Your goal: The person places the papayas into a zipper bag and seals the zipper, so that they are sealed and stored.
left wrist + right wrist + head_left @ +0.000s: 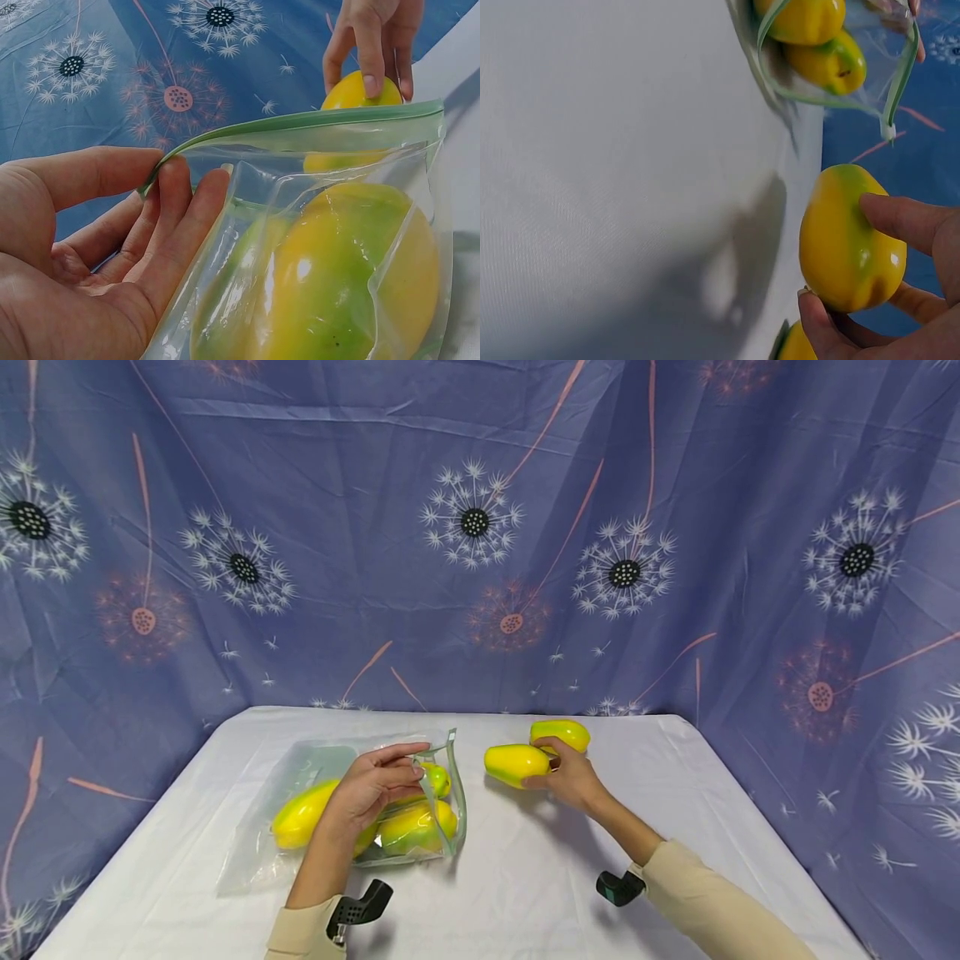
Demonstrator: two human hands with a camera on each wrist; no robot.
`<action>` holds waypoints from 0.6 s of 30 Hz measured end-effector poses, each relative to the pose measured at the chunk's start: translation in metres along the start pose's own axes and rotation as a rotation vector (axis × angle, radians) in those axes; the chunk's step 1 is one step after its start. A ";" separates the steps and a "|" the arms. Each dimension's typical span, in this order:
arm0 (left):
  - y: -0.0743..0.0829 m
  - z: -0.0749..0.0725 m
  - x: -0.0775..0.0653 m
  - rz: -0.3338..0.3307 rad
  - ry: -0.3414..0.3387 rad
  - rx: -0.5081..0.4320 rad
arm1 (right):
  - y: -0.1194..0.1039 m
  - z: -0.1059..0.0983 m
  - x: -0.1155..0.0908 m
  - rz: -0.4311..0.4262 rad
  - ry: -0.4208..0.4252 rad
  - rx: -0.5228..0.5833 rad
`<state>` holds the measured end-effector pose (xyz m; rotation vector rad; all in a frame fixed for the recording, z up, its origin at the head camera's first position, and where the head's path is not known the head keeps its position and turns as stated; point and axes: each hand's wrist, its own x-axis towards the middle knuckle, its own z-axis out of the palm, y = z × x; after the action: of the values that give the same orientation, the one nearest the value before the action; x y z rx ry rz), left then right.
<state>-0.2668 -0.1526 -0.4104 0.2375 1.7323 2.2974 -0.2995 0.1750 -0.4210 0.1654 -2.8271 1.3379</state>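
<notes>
My left hand [371, 787] pinches the green-edged rim of a clear zip bag [318, 756] and holds its mouth up, facing right. Inside lie three yellow-green papayas, one papaya [303, 817] toward the closed end and another papaya [420, 831] near the opening. To the right, my right hand [573, 778] grips a papaya [516, 764], thumb on one side and fingers on the other. The right wrist view shows this held papaya [851, 240] raised above the cloth, apart from the bag's mouth.
One more papaya [564, 732] lies on the white-covered table [510, 893] just behind the right hand. A blue curtain [360, 527] with dandelion prints hangs along the back and sides. A small white slider [887, 130] sits at the bag's rim.
</notes>
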 end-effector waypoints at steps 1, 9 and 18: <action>0.000 0.000 0.000 -0.001 0.001 0.001 | -0.002 0.000 -0.001 -0.003 -0.004 0.003; -0.002 -0.001 0.000 0.008 -0.006 0.005 | -0.017 -0.002 -0.010 -0.027 -0.068 0.022; -0.001 0.000 0.000 0.009 -0.011 0.012 | -0.030 0.002 -0.020 -0.045 -0.127 0.020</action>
<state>-0.2671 -0.1525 -0.4118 0.2600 1.7440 2.2877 -0.2769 0.1562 -0.4001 0.3235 -2.8936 1.3947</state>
